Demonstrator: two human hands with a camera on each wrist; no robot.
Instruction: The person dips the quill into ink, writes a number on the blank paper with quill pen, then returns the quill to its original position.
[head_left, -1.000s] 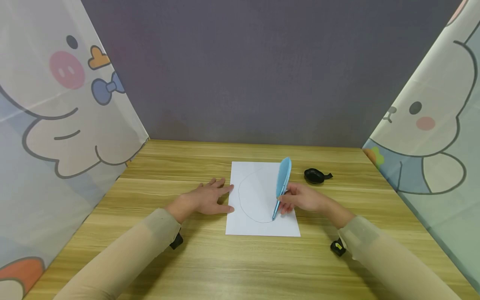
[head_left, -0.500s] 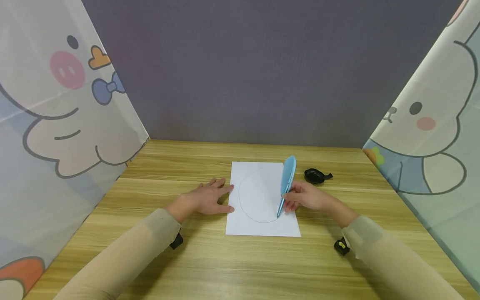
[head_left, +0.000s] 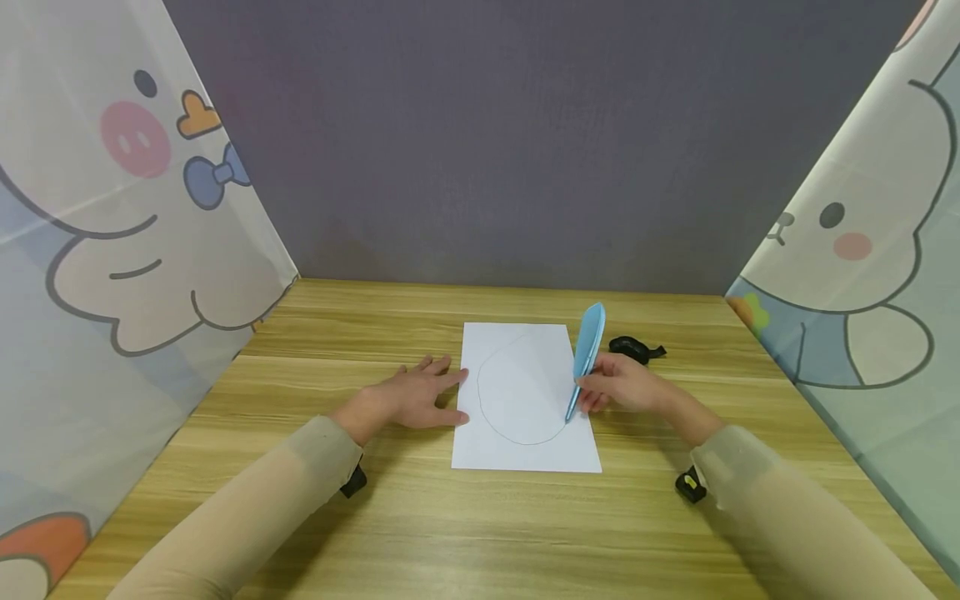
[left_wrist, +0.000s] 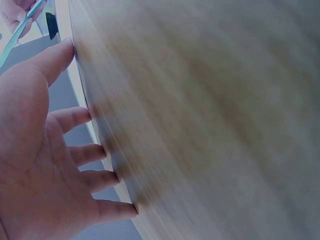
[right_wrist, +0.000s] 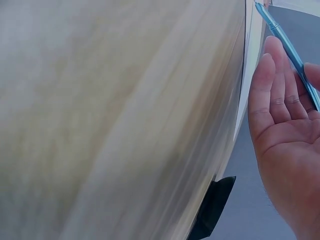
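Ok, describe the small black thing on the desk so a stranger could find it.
On the wooden table, look just right of the white paper, behind the right hand. The black object lies there, glossy and rounded; the only dark thing beside the sheet.

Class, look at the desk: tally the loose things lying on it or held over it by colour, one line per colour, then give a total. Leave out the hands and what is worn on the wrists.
White: 1, the sheet of paper bearing a drawn curve.
Blue: 1, the feather-shaped pen in the right hand.
Black: 1, the small black object beyond that hand.
Total: 3
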